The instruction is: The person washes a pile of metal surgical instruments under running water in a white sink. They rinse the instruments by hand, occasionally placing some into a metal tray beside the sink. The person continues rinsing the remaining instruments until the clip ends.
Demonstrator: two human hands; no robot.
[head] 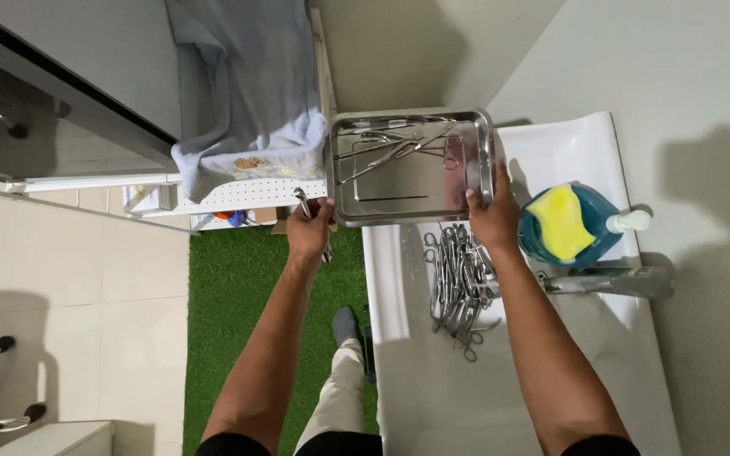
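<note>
Head view: steel tray (pixel 476 160) lifted over sink (pixel 399 355), right hand (pixel 493 218) clamping rim, left hand (pixel 308 230) clutching one instrument (pixel 305 205); next, probably setting tray down level

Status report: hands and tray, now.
Left hand grips a metal instrument at the tray's edge. Right hand holds the steel tray. Pile of instruments in the sink below.

A pale wall (pixel 686 101) fills the upper right, with soft shadows on it. A white sink (pixel 568 152) stands against it, a metal tap (pixel 610 281) at its right edge. Left of the sink lies a strip of green artificial grass (pixel 230 304), then beige floor tiles (pixel 69 287). A grey cloth (pixel 247 93) hangs over a white rack (pixel 247 196) at the top.
</note>
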